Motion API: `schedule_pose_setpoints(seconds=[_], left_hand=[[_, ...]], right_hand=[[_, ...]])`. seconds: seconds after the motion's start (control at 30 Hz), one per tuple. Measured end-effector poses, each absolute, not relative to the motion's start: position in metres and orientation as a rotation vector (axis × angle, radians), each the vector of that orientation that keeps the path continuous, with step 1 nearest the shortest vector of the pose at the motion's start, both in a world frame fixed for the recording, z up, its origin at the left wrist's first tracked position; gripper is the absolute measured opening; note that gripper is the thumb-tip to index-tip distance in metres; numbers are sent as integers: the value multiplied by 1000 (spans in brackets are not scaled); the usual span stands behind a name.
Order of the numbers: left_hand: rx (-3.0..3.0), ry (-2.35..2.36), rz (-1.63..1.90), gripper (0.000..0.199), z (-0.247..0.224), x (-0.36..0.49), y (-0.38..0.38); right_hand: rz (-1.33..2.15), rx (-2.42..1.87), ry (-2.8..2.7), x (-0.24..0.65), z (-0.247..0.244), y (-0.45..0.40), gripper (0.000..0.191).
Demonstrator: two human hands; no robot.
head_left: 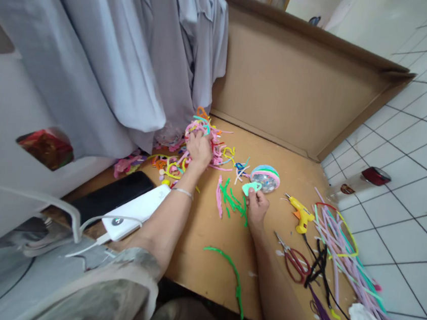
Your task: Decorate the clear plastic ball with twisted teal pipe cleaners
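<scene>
My left hand (199, 151) reaches into a tangled heap of pink, yellow, orange and red pipe cleaners (218, 153) beside the hanging cloth. Its fingertips are partly hidden among the pieces. Between the thumb and fingers of my right hand (257, 208) is a small mint-green piece (250, 188), with a hole near one end. Just behind it sits a round clear container with a pastel-striped rim (265, 178). Short green pipe cleaner pieces (232, 198) and a pink one (219, 196) lie between my hands. A longer green twisted strand (234, 271) curves near the front edge.
To the right are a yellow glue gun (301, 213), red-handled scissors (296, 264), black pipe cleaners (318, 268) and a pastel bundle (344, 260). A black phone (112, 195) and white power bank (135, 213) lie left. A cardboard wall (283, 81) stands behind; grey cloth (134, 45) hangs left.
</scene>
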State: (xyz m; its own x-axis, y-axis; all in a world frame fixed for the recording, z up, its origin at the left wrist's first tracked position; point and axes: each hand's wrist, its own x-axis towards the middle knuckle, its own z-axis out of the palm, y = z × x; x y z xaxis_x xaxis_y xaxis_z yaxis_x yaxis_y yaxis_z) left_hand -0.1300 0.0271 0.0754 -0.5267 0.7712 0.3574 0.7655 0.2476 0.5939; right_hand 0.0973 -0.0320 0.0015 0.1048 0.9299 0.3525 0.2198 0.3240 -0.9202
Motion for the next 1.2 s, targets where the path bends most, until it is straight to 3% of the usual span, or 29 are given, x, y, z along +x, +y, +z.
schedule_pose_setpoints(seconds=[0.1,0.3,0.7,0.87,1.0,1.13,1.2], left_hand=[[1561,2498,1236,37,84,-131,30],[1673,2411,738,38,59,-111,24],[1766,2249,1464,31,58,-74,-9],[1174,2457,1734,56,65,-89,-10],[440,2489,1602,67,66,-118,5],[667,2522,1419,81,54,-118,19],[1006,2574,1332,76,47,-110,21]], right_hand=[[745,-1154,-1377,96,3,-33,44],[764,-1161,-1356,95,4,-33,45],[808,-1133,-1314,97,0,-31,48],[827,-1133,-1291,99,-4,-29,46],[835,-1133,-1302,98,-5,-29,46],[811,-1137,-1309,96,0,-31,47],[801,-1143,-1310,96,2,-32,47]])
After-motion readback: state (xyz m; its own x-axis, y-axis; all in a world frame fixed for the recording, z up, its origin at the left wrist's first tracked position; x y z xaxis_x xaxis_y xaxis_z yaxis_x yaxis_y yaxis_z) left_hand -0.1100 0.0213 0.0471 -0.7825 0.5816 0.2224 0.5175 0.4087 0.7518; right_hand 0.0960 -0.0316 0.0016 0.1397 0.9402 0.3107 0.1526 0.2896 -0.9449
